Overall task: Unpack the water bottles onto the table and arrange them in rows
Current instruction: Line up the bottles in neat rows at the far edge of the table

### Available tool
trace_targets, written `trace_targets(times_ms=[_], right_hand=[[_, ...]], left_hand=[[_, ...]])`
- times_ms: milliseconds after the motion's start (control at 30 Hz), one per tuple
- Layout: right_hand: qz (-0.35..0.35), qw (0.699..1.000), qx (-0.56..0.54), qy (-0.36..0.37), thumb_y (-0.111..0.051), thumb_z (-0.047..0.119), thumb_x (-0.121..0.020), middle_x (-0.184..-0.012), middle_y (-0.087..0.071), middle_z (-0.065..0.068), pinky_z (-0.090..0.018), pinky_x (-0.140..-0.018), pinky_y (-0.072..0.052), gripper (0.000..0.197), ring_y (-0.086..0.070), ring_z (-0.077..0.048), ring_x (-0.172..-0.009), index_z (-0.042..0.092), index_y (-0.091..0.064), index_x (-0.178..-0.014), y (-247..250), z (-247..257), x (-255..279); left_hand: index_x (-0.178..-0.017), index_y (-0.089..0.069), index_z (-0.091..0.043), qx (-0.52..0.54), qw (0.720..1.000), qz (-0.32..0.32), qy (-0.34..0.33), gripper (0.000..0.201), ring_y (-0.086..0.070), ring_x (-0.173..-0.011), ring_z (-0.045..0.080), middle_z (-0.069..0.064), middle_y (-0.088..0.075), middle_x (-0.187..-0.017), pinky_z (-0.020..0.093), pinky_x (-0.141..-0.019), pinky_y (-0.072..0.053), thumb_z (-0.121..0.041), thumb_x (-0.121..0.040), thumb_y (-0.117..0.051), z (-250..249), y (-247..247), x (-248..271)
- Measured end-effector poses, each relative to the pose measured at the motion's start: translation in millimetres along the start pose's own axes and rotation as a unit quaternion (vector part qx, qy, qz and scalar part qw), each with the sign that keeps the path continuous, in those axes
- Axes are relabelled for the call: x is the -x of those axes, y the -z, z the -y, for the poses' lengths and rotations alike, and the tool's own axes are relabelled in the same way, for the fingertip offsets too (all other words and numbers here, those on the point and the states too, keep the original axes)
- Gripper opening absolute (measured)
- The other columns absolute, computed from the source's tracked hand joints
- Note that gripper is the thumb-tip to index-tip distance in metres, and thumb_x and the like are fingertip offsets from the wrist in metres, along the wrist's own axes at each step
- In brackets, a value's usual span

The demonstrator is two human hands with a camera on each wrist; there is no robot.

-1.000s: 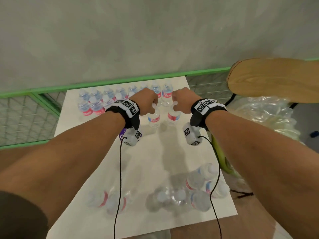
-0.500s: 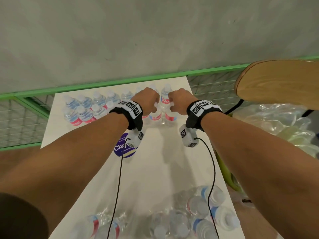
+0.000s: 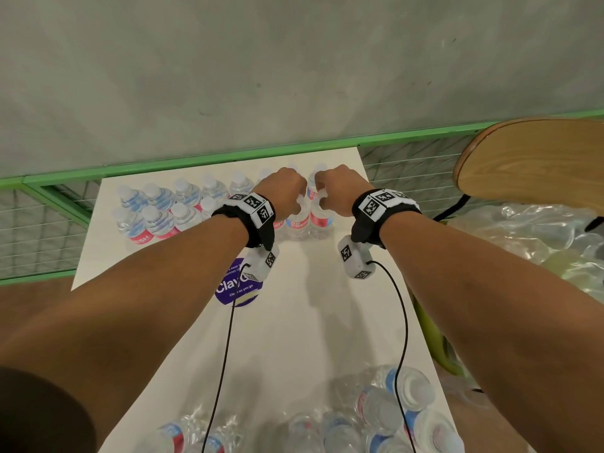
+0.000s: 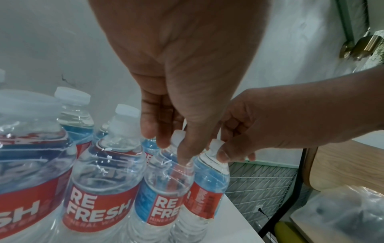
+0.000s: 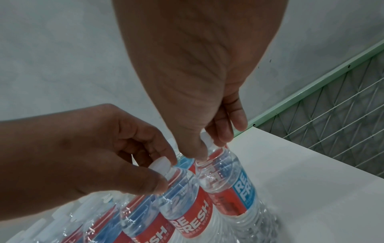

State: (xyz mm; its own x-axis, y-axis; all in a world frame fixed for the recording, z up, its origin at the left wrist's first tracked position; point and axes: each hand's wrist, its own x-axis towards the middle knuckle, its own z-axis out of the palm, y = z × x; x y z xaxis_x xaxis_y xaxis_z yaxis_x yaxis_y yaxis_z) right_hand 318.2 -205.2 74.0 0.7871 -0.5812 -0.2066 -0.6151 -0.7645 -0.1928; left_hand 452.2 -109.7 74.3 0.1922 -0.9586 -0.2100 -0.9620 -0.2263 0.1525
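Observation:
Clear water bottles with red and blue labels stand in two rows (image 3: pixel 170 207) at the far end of the white table (image 3: pixel 327 322). My left hand (image 3: pixel 294 204) pinches the white cap of one bottle (image 3: pixel 296 223), and my right hand (image 3: pixel 322 197) pinches the cap of the bottle (image 3: pixel 321 219) beside it. Both bottles stand upright at the right end of the near row. The left wrist view shows my left hand (image 4: pixel 172 143) on its bottle (image 4: pixel 164 189). In the right wrist view my right hand (image 5: pixel 209 144) pinches its bottle (image 5: pixel 228 189).
Several bottles in torn plastic wrap (image 3: pixel 376 416) lie at the table's near edge. A purple sticker (image 3: pixel 238 286) marks the table's middle. A wooden chair seat (image 3: pixel 536 158) and crumpled plastic (image 3: pixel 539 237) are at the right. A green wire fence (image 3: pixel 49 223) and a wall stand behind.
Both hands have carried their bottles away from me, from mid-table to the right end of the near row, still pinching the caps.

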Motion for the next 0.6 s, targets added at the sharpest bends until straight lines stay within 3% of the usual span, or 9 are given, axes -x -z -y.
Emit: trace_targets(times_ms=[300,400,500,600], right_hand=[[-0.010,1.000,-0.013,0.006,-0.065,0.020,-0.082,-0.103,-0.063,-0.011,-0.030,-0.066,-0.040,0.030,-0.061,-0.031,-0.089,0.017,-0.060,-0.111,-3.7,-7.2,-1.9],[-0.016,1.000,-0.022,-0.001,-0.065,0.025,-0.085,-0.108,-0.063,-0.012,-0.032,-0.070,-0.045,0.036,-0.061,-0.031,-0.094,0.016,-0.057,-0.119,-5.3,-8.9,-0.4],[-0.034,0.999,-0.020,-0.022,-0.064,0.044,-0.085,-0.111,-0.061,-0.010,-0.037,-0.076,-0.051,0.049,-0.061,-0.031,-0.097,0.015,-0.052,-0.124,-6.5,-10.7,1.9],[-0.037,0.998,0.001,-0.049,-0.062,0.052,-0.085,-0.106,-0.059,-0.010,-0.033,-0.068,-0.044,0.050,-0.059,-0.029,-0.092,0.014,-0.055,-0.118,-6.3,-11.9,3.1]], left_hand=[[-0.116,-0.066,-0.011,-0.051,0.998,-0.011,-0.015,0.031,-0.062,-0.095,0.032,0.011,-0.056,-0.111,0.042,-0.078,-0.054,-0.014,-0.085,-0.068,-0.6,-1.2,-2.8],[-0.116,-0.065,-0.011,-0.046,0.999,-0.007,-0.014,0.032,-0.062,-0.095,0.031,0.010,-0.057,-0.110,0.042,-0.078,-0.055,-0.015,-0.084,-0.069,-1.7,-1.6,-2.2],[-0.119,-0.062,-0.012,-0.030,0.999,-0.017,-0.006,0.043,-0.061,-0.095,0.030,0.007,-0.056,-0.111,0.039,-0.077,-0.052,-0.030,-0.082,-0.074,1.3,-2.8,-1.8],[-0.117,-0.062,-0.014,-0.037,0.999,-0.034,-0.001,0.046,-0.060,-0.096,0.031,0.007,-0.057,-0.109,0.035,-0.074,-0.044,-0.044,-0.083,-0.072,5.3,-2.1,-0.7]])
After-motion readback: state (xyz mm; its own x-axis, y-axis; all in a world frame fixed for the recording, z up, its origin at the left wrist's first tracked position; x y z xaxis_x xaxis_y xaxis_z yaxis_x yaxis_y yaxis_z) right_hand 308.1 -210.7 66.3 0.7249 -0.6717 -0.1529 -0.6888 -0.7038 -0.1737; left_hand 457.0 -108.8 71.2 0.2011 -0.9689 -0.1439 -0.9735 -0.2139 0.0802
